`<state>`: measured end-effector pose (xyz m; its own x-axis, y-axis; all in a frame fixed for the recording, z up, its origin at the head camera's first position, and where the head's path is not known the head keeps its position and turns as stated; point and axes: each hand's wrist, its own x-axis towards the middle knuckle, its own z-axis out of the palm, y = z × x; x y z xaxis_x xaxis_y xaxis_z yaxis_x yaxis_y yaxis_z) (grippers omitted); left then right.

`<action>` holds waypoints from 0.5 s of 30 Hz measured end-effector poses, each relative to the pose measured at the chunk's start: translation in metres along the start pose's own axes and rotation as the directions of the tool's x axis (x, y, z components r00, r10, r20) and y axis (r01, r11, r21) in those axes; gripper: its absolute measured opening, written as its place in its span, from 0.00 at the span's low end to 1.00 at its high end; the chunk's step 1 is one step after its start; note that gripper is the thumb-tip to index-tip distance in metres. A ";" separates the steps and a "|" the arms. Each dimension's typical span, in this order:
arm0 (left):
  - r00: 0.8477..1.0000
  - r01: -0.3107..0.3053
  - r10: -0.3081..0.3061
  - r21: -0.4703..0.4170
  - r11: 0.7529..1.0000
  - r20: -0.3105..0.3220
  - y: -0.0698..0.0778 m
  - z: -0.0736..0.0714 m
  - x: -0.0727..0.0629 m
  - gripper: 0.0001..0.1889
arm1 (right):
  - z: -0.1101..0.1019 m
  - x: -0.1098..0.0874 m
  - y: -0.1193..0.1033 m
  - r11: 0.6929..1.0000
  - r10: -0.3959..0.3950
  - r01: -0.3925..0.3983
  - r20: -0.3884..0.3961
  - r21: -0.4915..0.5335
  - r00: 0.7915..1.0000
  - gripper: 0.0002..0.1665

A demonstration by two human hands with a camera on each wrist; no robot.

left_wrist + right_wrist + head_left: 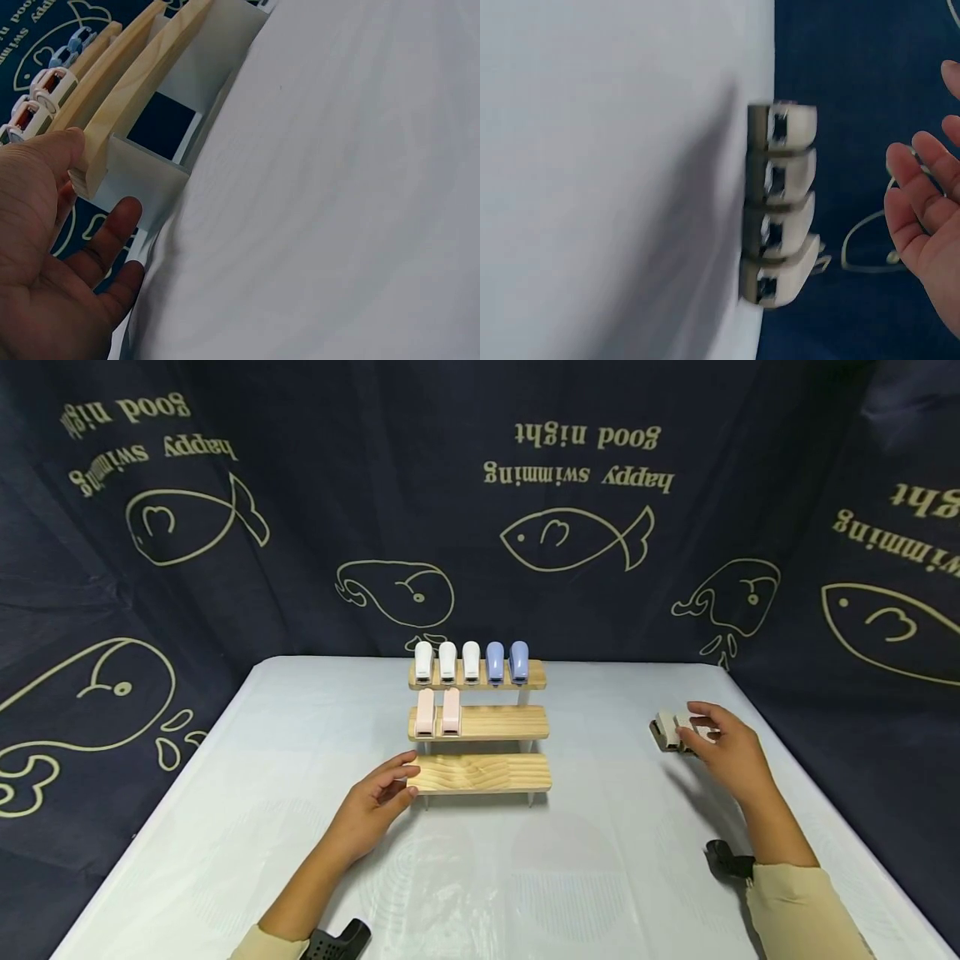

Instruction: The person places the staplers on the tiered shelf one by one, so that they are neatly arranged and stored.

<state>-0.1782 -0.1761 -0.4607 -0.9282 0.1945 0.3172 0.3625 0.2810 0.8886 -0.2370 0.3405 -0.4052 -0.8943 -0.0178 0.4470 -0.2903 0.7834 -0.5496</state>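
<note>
While my right hand hovers over them at the right of the head view, the four small cream-white staplers stand side by side on the white-covered table, each one's long axis running roughly up and down the frame, with the row stretching left to right. Their dark metal mouths face my right wrist camera, where the row runs top to bottom through the middle. In the head view my own fingers cover the row's right part. At the centre of that view stands a three-tier rack of pale wooden boards; its top board bears three white staplers and, to their right, two blue staplers, and its middle board bears two pale pink staplers at the left end. A navy curtain with cream fish drawings fills the upper frame. My right arm comes in from the lower right, fingers loosely bent and parted, and the wrist view shows them apart from the staplers. My left hand reaches from the lower left, thumb and forefinger pinching the lowest board's left end, the other visible fingers spread.
</note>
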 end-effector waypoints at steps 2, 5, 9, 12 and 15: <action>1.000 0.002 -0.002 0.008 1.000 0.001 0.000 0.000 0.000 0.16 | -0.003 -0.001 0.009 1.000 0.016 -0.016 0.001 -0.012 1.000 0.26; 1.000 -0.001 0.000 0.015 1.000 0.003 0.000 0.000 0.000 0.16 | -0.006 -0.002 0.020 0.999 0.045 -0.044 0.014 -0.021 0.999 0.28; 1.000 -0.013 0.013 0.012 1.000 0.003 -0.001 0.000 0.000 0.16 | -0.009 -0.003 0.029 0.995 0.102 -0.101 0.030 -0.021 0.994 0.30; 1.000 -0.018 0.018 0.010 1.000 0.004 -0.002 0.000 0.000 0.16 | -0.010 -0.002 0.034 0.989 0.143 -0.141 0.040 -0.041 0.989 0.32; 1.000 -0.018 0.018 0.004 1.000 0.007 -0.002 -0.001 0.000 0.15 | -0.010 -0.002 0.038 0.981 0.188 -0.182 0.076 -0.072 0.979 0.35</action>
<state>-0.1791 -0.1773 -0.4622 -0.9209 0.2058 0.3310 0.3797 0.2815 0.8813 -0.2427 0.3765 -0.4199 -0.9563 0.0820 0.2808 -0.0973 0.8160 -0.5698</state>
